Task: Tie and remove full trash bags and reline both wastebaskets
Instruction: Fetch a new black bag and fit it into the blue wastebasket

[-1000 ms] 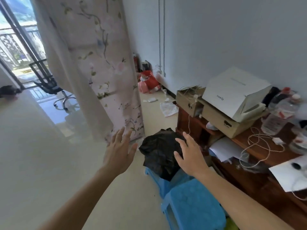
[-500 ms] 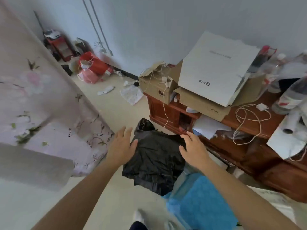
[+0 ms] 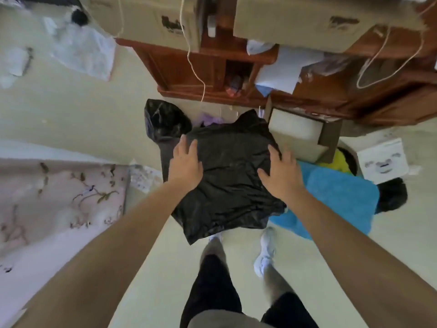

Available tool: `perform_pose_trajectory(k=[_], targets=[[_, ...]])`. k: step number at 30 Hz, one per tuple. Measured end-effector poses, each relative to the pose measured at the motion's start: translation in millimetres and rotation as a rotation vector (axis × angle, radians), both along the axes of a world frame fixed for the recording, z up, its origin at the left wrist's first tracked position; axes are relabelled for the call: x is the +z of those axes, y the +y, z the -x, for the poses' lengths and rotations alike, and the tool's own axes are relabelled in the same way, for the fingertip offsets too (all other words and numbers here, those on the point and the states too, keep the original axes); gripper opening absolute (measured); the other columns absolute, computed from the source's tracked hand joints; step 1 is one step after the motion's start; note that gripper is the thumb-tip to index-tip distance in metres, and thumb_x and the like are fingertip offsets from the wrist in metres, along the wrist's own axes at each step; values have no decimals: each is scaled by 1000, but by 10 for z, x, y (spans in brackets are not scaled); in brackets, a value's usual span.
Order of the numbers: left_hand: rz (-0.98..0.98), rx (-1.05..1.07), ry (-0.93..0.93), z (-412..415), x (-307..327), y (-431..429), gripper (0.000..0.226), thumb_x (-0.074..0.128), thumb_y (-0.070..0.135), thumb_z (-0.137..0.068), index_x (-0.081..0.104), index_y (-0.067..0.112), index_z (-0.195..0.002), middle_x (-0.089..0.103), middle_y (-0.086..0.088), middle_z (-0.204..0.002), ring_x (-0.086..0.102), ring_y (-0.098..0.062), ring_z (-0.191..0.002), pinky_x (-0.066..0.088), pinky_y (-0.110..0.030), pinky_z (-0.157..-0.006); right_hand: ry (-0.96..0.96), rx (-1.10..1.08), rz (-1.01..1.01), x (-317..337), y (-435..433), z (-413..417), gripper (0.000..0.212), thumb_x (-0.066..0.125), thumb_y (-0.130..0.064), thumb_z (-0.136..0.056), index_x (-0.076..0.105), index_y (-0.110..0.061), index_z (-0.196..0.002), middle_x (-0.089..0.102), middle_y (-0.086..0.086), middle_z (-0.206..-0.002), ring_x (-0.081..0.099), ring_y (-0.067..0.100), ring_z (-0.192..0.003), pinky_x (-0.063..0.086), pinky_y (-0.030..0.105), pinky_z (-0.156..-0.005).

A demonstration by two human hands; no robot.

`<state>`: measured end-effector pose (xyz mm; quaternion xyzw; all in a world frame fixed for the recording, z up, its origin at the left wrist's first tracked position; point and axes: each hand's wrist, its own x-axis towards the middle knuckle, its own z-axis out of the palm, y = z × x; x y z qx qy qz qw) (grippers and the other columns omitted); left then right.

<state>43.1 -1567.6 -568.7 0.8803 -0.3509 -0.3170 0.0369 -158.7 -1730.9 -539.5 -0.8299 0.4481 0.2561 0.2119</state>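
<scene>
Hands now down – two, flat on one black bag [image 3: 227, 176]

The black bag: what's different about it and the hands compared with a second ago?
Both hands, left and right, moved forward and down onto the black bag, palms now flat on its sides; earlier they hovered short of it. The view tipped downward too. The bag stays on the blue stool by the wooden desk.
</scene>
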Motion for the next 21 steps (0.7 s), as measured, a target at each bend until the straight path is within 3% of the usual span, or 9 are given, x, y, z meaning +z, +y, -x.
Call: perform_pose_trajectory(k=[4, 6, 8, 10, 13, 15, 16, 18, 21], targets=[[98, -65, -30, -193, -582, -222, 63, 48, 19, -99, 19, 16, -155, 0, -10, -165, 5, -33, -150, 30, -50, -114, -79, -426, 88, -553, 154, 8, 100, 60, -56, -89, 0, -14, -158, 5, 22, -163, 7, 37, -151, 12, 50, -120], [89, -68, 4, -211, -778, -329, 66, 50, 22, -99, 18, 14, -156, 2, -11, -165, 4, -34, -151, 28, -52, -116, -38, -565, -74, -742, 201, 101, 108, 67, -52, -86, -5, -15, -157, 41, 15, -151, 30, 29, -144, 16, 49, -118], [46, -101, 32, -151, -892, -403, 72, 52, 25, -98, 12, 15, -157, 0, -11, -165, 2, -34, -151, 26, -53, -116, -31, -588, -244, -793, 276, 233, 75, 70, -39, -85, 36, -16, -148, 68, 7, -116, 55, 29, -123, 39, 41, -105], [7, -202, 16, -54, -934, -471, 79, 54, 29, -97, 5, 16, -157, -6, -13, -165, -3, -35, -151, 21, -55, -118, -48, -509, -300, -739, 389, 380, 23, 65, -30, -86, 68, -21, -107, 68, -2, -79, 65, 30, -97, 44, 30, -72], [-38, -342, 15, 66, -886, -538, 96, 61, 34, -92, -9, 20, -156, -15, -13, -164, -12, -35, -150, 8, -58, -119, -171, -479, -317, -579, 527, 583, 6, 61, -24, -87, 66, -23, -85, 61, -6, -67, 61, 24, -78, 40, 28, -61], [-107, -402, 74, 162, -799, -565, 104, 65, 36, -89, -14, 22, -155, 3, -13, -164, -2, -34, -151, 6, -61, -118, -253, -534, -249, -436, 545, 791, 3, 59, -21, -87, 61, -21, -85, 61, -1, -70, 58, 25, -73, 44, 33, -65], [-147, -417, 109, 191, -753, -559, 101, 64, 37, -88, -9, 23, -156, 23, -15, -159, 14, -35, -148, 9, -60, -117, -277, -581, -209, -378, 533, 885, 3, 58, -20, -88, 60, -22, -86, 61, -2, -69, 57, 24, -72, 43, 33, -66], [-116, -459, 139, 316, -582, -534, 75, 62, 37, -90, 23, 21, -152, 53, -15, -137, 44, -36, -130, 25, -52, -112, -302, -663, -105, -213, 488, 1116, 8, 58, -19, -89, 64, -22, -93, 63, -2, -74, 59, 25, -75, 43, 32, -69], [141, -508, 120, 677, -110, -573, 32, 63, 23, -90, 59, 9, -119, 64, -16, -115, 59, -36, -108, 49, -44, -90, -220, -668, 7, 82, 409, 1504, 15, 58, -17, -88, 66, -16, -100, 66, 8, -88, 62, 34, -88, 46, 36, -76]])
